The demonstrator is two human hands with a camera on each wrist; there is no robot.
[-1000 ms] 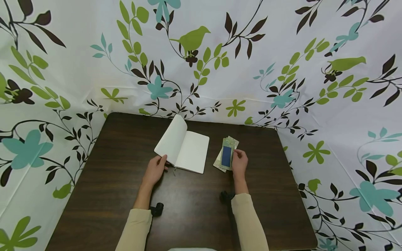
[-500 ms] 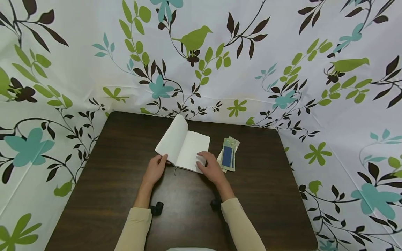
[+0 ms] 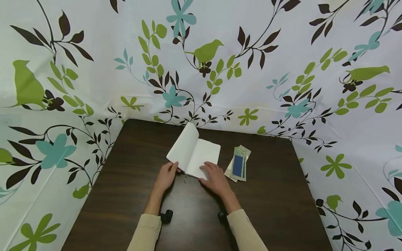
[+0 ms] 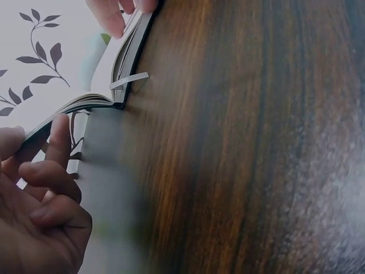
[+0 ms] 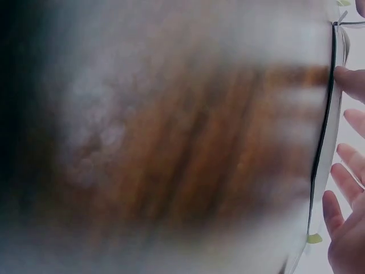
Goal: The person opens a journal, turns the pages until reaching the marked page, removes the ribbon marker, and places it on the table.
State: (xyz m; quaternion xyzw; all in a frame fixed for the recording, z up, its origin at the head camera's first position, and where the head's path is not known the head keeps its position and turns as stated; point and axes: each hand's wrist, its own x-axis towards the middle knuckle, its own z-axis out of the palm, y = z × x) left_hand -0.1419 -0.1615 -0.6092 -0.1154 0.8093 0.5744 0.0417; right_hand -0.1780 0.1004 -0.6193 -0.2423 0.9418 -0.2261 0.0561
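Observation:
An open notebook with blank white pages and a dark cover lies on the table, its left side raised. My left hand pinches the lower left corner, the thumb on the page and fingers beneath the cover in the left wrist view. My right hand rests on the lower part of the right page, fingers spread and relaxed. Its thumb is at the notebook's bottom edge in the right wrist view, where part of the hand is cut off. A thin ribbon marker hangs from the spine.
To the right of the notebook lies a small overlapping pile of pale green patterned paper slips, the top one bearing a blue rectangle. The dark wooden table meets a hanging cloth printed with leaves and birds behind and at both sides.
My right hand has left the paper slips and moved left onto the notebook's right page. The left hand keeps its hold on the corner. The head view has shifted slightly.

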